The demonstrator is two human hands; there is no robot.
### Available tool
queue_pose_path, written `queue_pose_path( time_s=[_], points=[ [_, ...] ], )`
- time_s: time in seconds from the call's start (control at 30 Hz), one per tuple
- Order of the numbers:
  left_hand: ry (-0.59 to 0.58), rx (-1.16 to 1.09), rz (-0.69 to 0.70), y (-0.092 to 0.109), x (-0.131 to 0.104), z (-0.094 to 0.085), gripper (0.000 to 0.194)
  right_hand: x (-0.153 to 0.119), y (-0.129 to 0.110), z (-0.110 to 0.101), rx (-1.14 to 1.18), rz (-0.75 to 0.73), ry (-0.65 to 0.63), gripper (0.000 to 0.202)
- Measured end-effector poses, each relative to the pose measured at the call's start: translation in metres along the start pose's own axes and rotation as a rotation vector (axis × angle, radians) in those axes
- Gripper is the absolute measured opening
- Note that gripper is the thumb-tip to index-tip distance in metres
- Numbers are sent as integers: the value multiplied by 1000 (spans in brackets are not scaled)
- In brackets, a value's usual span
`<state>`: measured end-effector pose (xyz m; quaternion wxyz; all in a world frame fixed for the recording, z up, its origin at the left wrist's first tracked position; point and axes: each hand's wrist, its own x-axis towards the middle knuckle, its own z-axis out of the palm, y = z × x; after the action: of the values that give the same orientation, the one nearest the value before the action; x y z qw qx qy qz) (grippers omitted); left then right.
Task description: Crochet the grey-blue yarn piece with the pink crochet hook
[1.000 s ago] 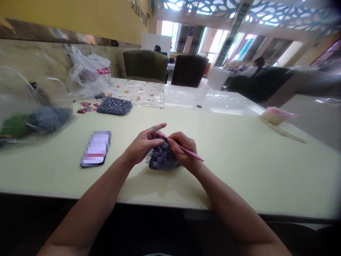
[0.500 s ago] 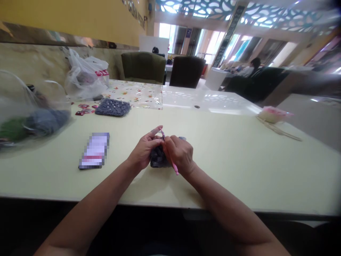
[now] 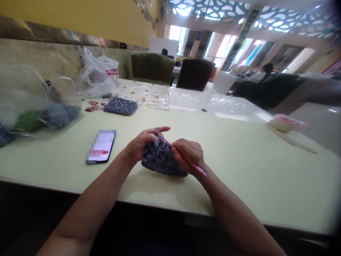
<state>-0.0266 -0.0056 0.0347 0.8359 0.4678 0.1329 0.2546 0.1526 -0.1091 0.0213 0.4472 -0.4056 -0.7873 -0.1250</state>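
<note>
I have both arms (image 3: 106, 188) converging above the remote table (image 3: 247, 170); my right grip (image 3: 189, 153) pinches a slanted pink hook (image 3: 198, 169); slightly farther, my left grip (image 3: 142, 143), index finger (image 3: 164, 128) extended, holds the grey crocheted piece (image 3: 159, 160) between them.

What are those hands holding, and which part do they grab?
The right hand holds the pink hook partway along its shaft; the left hand holds the gray stitched piece at its upper left edge.
</note>
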Motion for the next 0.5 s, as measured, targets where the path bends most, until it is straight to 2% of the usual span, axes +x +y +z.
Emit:
queue_pose_path(
  time_s=[0.2,0.37,0.5],
  points=[
    [5,25,3,0,-1,0,55,4,-2,-6,45,22,-31,14],
    [14,44,6,0,0,-2,49,5,-3,-12,184,190,-19,18],
    [36,78,11,-2,0,1,48,6,-3,-13,258,248,11,18]
  ],
)
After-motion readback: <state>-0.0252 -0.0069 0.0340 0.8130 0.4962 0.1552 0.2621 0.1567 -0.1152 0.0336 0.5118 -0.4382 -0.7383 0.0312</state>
